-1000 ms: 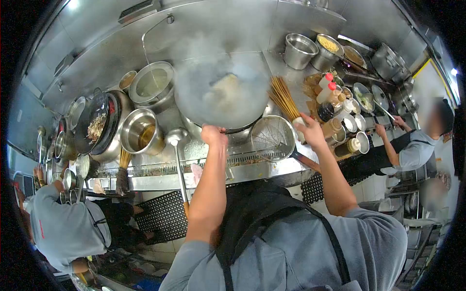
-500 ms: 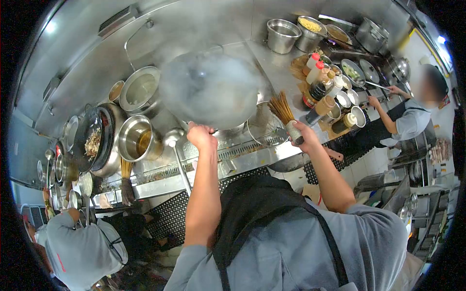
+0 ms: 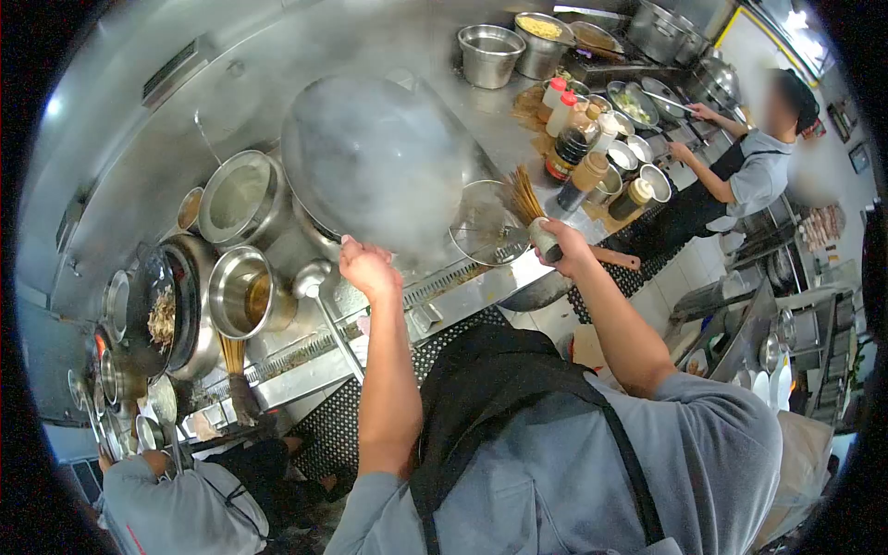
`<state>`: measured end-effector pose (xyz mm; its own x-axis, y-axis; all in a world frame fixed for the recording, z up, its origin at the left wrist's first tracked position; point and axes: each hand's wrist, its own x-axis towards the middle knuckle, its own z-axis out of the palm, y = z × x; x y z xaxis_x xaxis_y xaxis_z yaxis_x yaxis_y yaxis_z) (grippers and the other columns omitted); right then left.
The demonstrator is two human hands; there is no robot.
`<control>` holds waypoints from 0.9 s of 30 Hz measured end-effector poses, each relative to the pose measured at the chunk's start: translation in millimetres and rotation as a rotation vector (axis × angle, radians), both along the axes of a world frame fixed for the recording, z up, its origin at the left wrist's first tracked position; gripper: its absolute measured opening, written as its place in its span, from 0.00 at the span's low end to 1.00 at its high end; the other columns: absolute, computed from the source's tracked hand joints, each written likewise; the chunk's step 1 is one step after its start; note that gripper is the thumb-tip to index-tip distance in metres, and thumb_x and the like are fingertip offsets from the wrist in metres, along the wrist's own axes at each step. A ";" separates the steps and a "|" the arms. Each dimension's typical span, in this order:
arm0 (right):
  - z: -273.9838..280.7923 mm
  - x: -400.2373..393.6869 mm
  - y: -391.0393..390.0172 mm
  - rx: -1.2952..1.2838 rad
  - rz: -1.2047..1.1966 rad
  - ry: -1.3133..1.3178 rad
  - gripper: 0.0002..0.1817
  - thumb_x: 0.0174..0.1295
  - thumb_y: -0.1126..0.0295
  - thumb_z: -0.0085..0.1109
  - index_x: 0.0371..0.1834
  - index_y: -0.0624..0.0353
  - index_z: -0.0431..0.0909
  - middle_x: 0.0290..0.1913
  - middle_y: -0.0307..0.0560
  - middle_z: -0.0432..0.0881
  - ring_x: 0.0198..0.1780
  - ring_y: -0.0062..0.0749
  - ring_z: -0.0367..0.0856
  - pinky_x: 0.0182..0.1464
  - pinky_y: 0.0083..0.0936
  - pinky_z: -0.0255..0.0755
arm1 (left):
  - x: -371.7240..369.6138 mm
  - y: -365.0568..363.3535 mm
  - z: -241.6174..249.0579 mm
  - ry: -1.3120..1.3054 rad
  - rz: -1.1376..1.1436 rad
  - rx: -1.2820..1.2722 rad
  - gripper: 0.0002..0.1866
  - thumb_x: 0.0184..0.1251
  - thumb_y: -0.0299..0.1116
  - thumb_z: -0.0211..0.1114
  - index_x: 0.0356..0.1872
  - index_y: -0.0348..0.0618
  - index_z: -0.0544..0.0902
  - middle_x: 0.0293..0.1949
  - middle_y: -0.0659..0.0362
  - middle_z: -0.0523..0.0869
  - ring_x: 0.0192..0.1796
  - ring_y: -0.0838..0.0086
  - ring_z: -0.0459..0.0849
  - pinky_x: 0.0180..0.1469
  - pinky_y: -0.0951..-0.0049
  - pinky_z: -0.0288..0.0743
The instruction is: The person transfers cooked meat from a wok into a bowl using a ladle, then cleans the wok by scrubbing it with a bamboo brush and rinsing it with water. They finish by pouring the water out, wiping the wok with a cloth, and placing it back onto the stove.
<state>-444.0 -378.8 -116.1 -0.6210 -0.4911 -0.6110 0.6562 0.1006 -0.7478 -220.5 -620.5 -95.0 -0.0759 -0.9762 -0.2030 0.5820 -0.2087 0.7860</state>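
My left hand point(image 3: 370, 270) is closed at the near rim of a large, steaming wok point(image 3: 324, 139). Its fingers wrap the edge, where haze and the hand itself hide the handle. In my right hand point(image 3: 566, 248) is a bamboo wok brush point(image 3: 527, 196), gripped by its bound end with the bristles pointing up and away. Beside the brush, a round wire strainer point(image 3: 460, 239) lies at the wok's right. A long-handled ladle point(image 3: 316, 279) rests left of my left hand, its handle hanging over the counter's front edge.
To the left stand a steel pot of brown liquid point(image 3: 242, 294) and a strainer over a pot point(image 3: 236, 199). Sauce bottles point(image 3: 583, 176) and small bowls crowd the right counter. One co-worker point(image 3: 754, 166) cooks at right; another point(image 3: 185, 504) is at lower left.
The wok has tipped, its near rim shifting left while my left hand stays at it. Steam over it has thinned. The brush in my right hand is slightly lower in view. The camera has turned somewhat.
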 end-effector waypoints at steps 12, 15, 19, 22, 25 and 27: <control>4.3 -1.5 4.9 0.030 0.043 0.150 0.21 0.64 0.65 0.58 0.61 0.53 0.70 0.38 0.46 0.78 0.32 0.34 0.78 0.26 0.31 0.74 | -5.3 15.6 -11.4 -0.132 -0.052 -0.209 0.19 0.77 0.39 0.52 0.23 0.46 0.64 0.16 0.69 0.63 0.19 0.83 0.59 0.20 0.75 0.54; 21.3 5.3 -2.2 0.046 0.051 0.216 0.25 0.63 0.67 0.59 0.64 0.56 0.68 0.38 0.46 0.79 0.31 0.33 0.78 0.26 0.29 0.74 | -6.6 20.7 -17.8 -0.227 -0.033 -0.317 0.19 0.77 0.39 0.52 0.24 0.45 0.65 0.18 0.69 0.64 0.20 0.84 0.60 0.21 0.77 0.55; 46.8 17.0 -26.8 0.096 0.053 0.428 0.30 0.61 0.67 0.62 0.68 0.59 0.67 0.44 0.47 0.82 0.37 0.33 0.81 0.28 0.29 0.76 | -6.5 26.1 -20.0 -0.319 0.008 -0.444 0.18 0.78 0.39 0.52 0.25 0.46 0.66 0.19 0.70 0.63 0.21 0.85 0.61 0.21 0.79 0.55; 47.9 9.4 -50.8 0.107 0.118 0.658 0.32 0.58 0.65 0.65 0.68 0.60 0.70 0.50 0.49 0.83 0.44 0.33 0.82 0.36 0.30 0.77 | -5.1 25.3 -22.9 -0.357 0.018 -0.430 0.18 0.78 0.40 0.52 0.25 0.44 0.67 0.20 0.69 0.65 0.21 0.84 0.62 0.22 0.78 0.56; 55.7 7.1 -84.9 0.200 0.243 0.924 0.34 0.56 0.63 0.66 0.67 0.59 0.71 0.51 0.53 0.83 0.47 0.34 0.83 0.48 0.29 0.75 | -3.8 22.6 -15.4 -0.311 0.056 -0.340 0.18 0.78 0.38 0.51 0.25 0.43 0.68 0.19 0.67 0.66 0.20 0.82 0.64 0.22 0.76 0.58; 52.1 -0.4 -105.2 0.200 0.322 1.040 0.35 0.54 0.60 0.67 0.67 0.59 0.71 0.50 0.55 0.84 0.46 0.35 0.83 0.51 0.29 0.74 | -3.1 17.4 -14.3 -0.432 0.161 -0.400 0.17 0.77 0.36 0.51 0.24 0.43 0.68 0.19 0.65 0.67 0.19 0.79 0.65 0.22 0.74 0.59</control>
